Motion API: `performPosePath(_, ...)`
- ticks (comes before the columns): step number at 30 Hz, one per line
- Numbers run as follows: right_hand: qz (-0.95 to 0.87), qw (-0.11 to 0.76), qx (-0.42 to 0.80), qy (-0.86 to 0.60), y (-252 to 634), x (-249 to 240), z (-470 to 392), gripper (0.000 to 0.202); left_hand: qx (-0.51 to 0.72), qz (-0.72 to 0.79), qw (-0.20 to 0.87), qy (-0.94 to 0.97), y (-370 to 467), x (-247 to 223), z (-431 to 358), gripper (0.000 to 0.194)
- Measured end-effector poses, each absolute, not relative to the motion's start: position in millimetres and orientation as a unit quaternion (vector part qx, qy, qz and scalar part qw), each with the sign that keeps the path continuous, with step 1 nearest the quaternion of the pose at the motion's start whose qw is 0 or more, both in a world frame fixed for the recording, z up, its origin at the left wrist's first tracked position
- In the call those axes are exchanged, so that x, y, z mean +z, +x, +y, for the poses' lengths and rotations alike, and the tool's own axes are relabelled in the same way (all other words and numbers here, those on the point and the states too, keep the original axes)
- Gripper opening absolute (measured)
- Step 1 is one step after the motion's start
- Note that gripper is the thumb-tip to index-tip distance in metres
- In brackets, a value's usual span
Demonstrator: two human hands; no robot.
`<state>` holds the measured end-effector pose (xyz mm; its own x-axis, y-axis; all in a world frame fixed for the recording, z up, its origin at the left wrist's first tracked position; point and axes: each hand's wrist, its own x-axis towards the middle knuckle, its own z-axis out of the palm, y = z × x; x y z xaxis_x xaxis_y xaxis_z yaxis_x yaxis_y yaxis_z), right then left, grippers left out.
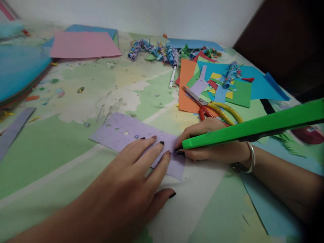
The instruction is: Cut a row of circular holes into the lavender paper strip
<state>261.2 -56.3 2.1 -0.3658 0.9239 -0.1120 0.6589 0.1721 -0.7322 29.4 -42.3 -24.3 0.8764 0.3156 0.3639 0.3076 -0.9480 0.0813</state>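
A strip of purple paper (113, 135) lies at a slant on the table, with several small round holes along its left part. My left hand (136, 172) lies flat on the strip, fingers stretched and slightly spread, pressing it down. In my right hand (215, 135) is a long, bright green bar-shaped tool (253, 126), its near end over the strip's right end. The thumb and fingertips are closed near that end and meet the paper; the working tip is hidden. Scissors (202, 101) with red and yellow handles lie just beyond my right hand.
Coloured paper sheets, including an orange one (186, 84), lie at the right. Curled paper rolls (162, 52) and a white pen (172, 77) are at the back. A pink sheet (86, 44), blue sheets (22, 67) and a purple offcut (16, 130) lie left, among scattered scraps.
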Motion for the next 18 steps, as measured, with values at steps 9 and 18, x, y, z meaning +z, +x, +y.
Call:
performPosePath(9,-0.773,0.199,0.272,-0.538,258.4,-2.0,-56.9,0.012,0.164,0.175,0.03,0.97,25.0,-25.2,-43.2,0.042)
performPosePath(18,-0.786,0.193,0.222,-0.544,255.3,-2.0,-59.0,0.008,0.162,0.155,0.015,0.974,23.0,-26.5,-41.9,0.045)
